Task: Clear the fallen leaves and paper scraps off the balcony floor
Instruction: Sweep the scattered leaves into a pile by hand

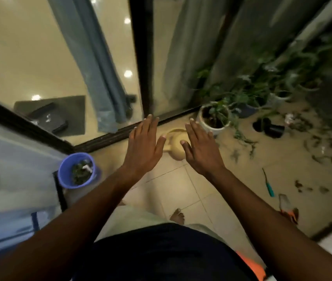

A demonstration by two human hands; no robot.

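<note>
Reaching out over the balcony floor [173, 185], the left hand [144, 142] and right hand [199, 147] are both released, fingers straight and palms down, grasping nothing. Below and between them a yellow watering can [176, 147] sits on the tiles, just beside a white potted plant [213, 120]. Fallen leaves [299, 184] lie scattered over the floor to the right, with a pale scrap that may be paper [289, 118] near a tipped black pot [270, 128]. A teal-handled tool [268, 184] lies among them. To the left a blue bucket [63, 169] stands by the sliding door track [108, 136], already holding dark leaves and a white scrap. The far plants are blurred.
</note>
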